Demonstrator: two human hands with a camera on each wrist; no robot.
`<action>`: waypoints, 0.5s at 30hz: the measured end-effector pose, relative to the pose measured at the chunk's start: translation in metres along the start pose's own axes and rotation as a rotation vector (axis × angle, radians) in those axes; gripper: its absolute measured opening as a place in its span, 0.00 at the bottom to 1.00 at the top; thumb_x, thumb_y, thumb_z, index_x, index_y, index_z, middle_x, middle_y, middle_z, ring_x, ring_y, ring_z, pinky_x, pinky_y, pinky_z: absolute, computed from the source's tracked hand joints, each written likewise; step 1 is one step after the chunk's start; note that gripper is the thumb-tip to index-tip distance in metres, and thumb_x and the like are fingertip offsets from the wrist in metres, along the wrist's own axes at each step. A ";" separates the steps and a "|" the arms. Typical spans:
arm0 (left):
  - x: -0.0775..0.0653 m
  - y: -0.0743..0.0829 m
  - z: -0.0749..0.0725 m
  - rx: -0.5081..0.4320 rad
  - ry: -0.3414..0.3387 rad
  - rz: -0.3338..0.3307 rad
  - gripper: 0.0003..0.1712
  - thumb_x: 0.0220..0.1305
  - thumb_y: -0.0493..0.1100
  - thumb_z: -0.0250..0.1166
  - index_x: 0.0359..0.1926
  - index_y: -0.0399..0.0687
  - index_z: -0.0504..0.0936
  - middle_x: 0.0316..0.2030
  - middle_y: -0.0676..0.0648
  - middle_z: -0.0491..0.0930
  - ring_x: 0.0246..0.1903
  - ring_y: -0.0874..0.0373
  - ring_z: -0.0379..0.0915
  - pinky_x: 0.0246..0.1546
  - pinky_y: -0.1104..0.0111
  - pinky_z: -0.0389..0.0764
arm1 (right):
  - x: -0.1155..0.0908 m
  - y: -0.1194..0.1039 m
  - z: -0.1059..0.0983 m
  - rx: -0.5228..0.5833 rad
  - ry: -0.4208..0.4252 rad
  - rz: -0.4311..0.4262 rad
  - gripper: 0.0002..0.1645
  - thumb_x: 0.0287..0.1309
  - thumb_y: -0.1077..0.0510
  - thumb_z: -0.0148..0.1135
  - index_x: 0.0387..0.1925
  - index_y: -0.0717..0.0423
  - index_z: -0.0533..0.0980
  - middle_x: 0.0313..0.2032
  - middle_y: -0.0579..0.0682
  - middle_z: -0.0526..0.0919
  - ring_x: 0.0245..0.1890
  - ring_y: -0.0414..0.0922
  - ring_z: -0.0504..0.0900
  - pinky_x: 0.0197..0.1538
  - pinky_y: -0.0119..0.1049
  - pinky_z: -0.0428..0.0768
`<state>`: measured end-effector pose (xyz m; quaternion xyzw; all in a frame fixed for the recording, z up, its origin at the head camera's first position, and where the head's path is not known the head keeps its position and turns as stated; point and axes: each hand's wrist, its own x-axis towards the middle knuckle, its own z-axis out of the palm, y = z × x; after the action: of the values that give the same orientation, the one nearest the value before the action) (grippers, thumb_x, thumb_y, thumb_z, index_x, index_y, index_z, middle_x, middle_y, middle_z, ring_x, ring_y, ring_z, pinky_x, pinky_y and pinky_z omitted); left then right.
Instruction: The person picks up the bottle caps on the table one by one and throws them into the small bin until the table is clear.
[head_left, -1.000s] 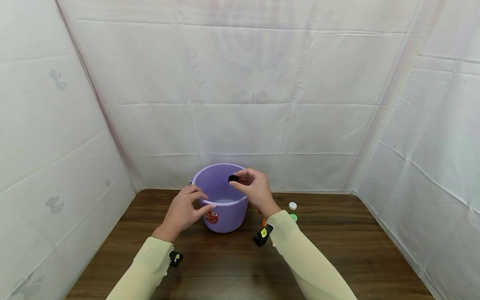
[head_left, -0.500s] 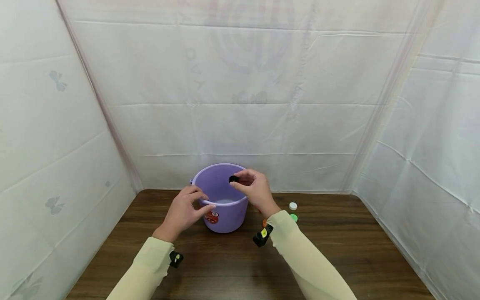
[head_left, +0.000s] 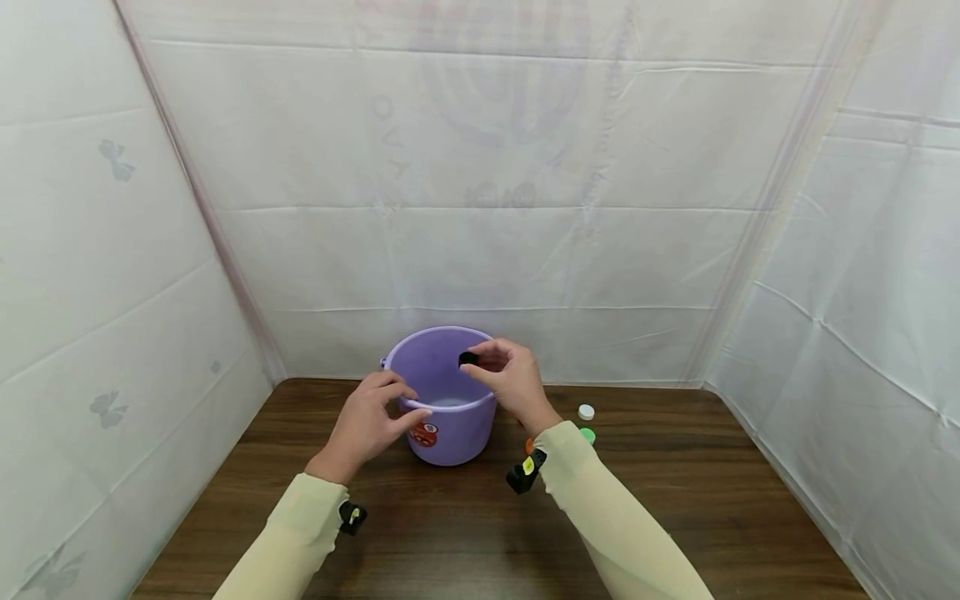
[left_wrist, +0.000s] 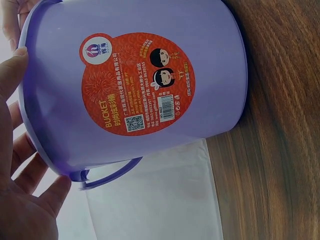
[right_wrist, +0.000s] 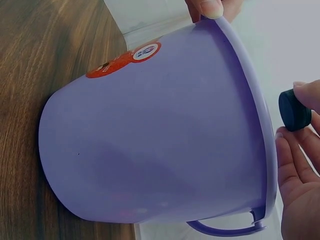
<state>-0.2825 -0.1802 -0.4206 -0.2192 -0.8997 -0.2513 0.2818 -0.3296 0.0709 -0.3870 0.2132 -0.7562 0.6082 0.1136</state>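
A purple bucket (head_left: 453, 429) stands upright on the table, its red label (left_wrist: 142, 82) facing the left wrist view. My left hand (head_left: 367, 423) holds the bucket's near-left rim, fingers over the edge and thumb on the outside. Above the opening, my right hand (head_left: 517, 383) pinches a small black bottle cap (right_wrist: 294, 111) between thumb and fingers. The cap is just over the rim in the right wrist view. Only part of the bucket's inside shows in the head view.
On the wooden table (head_left: 450, 533), right of the bucket, lie a white cap (head_left: 586, 412) and a green cap (head_left: 588, 435). An orange piece (head_left: 529, 446) is partly hidden by the right wrist. White cloth walls (head_left: 480, 208) enclose the back and sides.
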 end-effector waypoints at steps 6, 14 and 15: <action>-0.001 0.000 -0.001 0.000 0.007 0.003 0.16 0.51 0.54 0.82 0.34 0.51 0.88 0.36 0.52 0.80 0.44 0.55 0.74 0.45 0.57 0.80 | 0.000 0.001 0.001 -0.002 0.001 0.006 0.15 0.53 0.55 0.80 0.43 0.49 0.86 0.44 0.47 0.90 0.43 0.43 0.89 0.49 0.38 0.86; 0.000 0.000 -0.001 -0.009 0.002 0.011 0.16 0.51 0.55 0.81 0.34 0.51 0.88 0.36 0.53 0.80 0.43 0.56 0.74 0.44 0.58 0.80 | 0.000 0.001 0.002 -0.019 0.005 0.013 0.15 0.54 0.53 0.79 0.43 0.48 0.86 0.44 0.47 0.90 0.44 0.43 0.88 0.49 0.37 0.86; 0.000 0.000 -0.002 -0.009 0.002 0.012 0.16 0.51 0.55 0.81 0.34 0.51 0.88 0.36 0.53 0.80 0.43 0.56 0.74 0.44 0.58 0.80 | 0.000 0.000 0.002 -0.021 0.004 0.012 0.15 0.54 0.53 0.79 0.44 0.48 0.86 0.44 0.47 0.90 0.44 0.44 0.88 0.50 0.37 0.86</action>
<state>-0.2817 -0.1813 -0.4198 -0.2254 -0.8971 -0.2538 0.2829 -0.3293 0.0687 -0.3881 0.2063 -0.7634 0.6014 0.1140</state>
